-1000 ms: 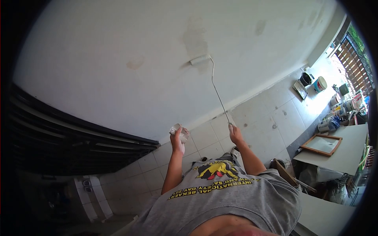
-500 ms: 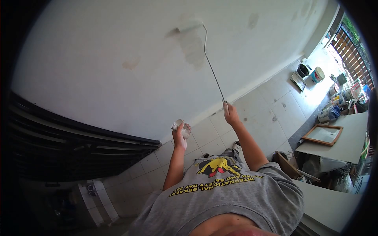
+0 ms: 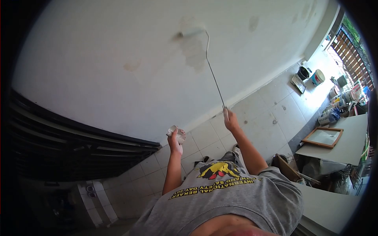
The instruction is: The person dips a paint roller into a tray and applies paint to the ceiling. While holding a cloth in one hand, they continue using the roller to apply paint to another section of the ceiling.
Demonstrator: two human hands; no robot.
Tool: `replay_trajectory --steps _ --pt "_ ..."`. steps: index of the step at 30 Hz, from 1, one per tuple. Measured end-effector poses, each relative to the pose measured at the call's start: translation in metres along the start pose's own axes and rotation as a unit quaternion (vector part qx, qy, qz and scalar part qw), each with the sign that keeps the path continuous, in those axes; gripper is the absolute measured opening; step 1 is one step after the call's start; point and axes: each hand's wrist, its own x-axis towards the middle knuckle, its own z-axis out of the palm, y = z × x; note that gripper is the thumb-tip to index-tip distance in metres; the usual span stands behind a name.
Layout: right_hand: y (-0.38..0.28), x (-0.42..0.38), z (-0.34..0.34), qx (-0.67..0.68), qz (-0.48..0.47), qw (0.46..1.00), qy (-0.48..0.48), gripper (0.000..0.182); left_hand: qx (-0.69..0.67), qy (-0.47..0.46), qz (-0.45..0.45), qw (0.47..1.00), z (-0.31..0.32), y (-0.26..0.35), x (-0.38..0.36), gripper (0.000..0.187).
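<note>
My right hand (image 3: 230, 119) is closed around the handle of a long paint roller (image 3: 213, 74). Its thin metal rod runs up to the roller head (image 3: 193, 33), which lies against the white wall (image 3: 149, 94) over a darker, wet-looking patch (image 3: 194, 55). In my left hand (image 3: 174, 142) is a small paint-smeared container (image 3: 180, 136), gripped by its side at about waist height. What is inside the container cannot be made out.
A black slatted gate (image 3: 78, 137) stands to the left. At the far right are a paint tray (image 3: 299, 83), a black bucket (image 3: 303, 72) and a white bucket (image 3: 317, 77). A wooden frame (image 3: 323, 137) lies on a board. Tiled floor (image 3: 256, 114) runs along the wall.
The roller head has moved slightly down the wall, and my right hand has lowered with it. My left hand with the container has shifted a little left and down.
</note>
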Motion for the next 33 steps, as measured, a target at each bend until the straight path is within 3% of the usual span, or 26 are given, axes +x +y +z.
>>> replay_trajectory --steps 2,5,10,12,14,18,23,26,30,33 --pt "-0.033 0.031 -0.010 -0.002 -0.032 0.999 0.017 0.040 -0.004 0.000 -0.007 1.000 0.008 -0.002 -0.001 0.028" --pt "-0.059 0.048 -0.022 0.001 -0.006 1.000 0.007 0.040 -0.006 -0.009 -0.017 1.000 0.015 -0.008 -0.002 0.029" --pt "0.053 -0.014 0.018 -0.034 -0.048 0.998 0.022 0.042 -0.008 -0.038 -0.030 0.999 0.013 -0.015 -0.007 0.033" --pt "0.063 -0.052 0.013 -0.053 0.058 0.995 -0.055 0.042 -0.019 -0.029 -0.028 0.999 0.013 -0.014 -0.009 0.029" --pt "0.073 -0.073 0.011 -0.081 0.089 0.990 -0.067 0.042 -0.018 -0.019 -0.025 0.999 0.004 -0.014 -0.005 0.029" --pt "0.057 -0.068 0.001 -0.097 0.094 0.988 -0.068 0.043 -0.022 0.001 -0.019 1.000 -0.006 -0.011 -0.001 0.029" --pt "0.004 -0.013 -0.007 -0.017 0.009 1.000 -0.012 0.041 -0.013 -0.007 -0.013 1.000 0.004 -0.009 0.004 0.028" --pt "-0.016 0.010 -0.010 -0.009 0.005 1.000 -0.020 0.039 -0.007 -0.013 -0.015 1.000 0.015 -0.009 0.004 0.028" --pt "0.018 -0.001 0.002 -0.024 0.012 0.999 -0.034 0.041 -0.011 -0.062 -0.021 0.998 0.017 -0.013 0.006 0.033" --pt "0.060 -0.047 0.008 -0.057 0.042 0.996 -0.051 0.044 -0.023 -0.038 -0.020 0.999 0.021 -0.010 -0.001 0.027"
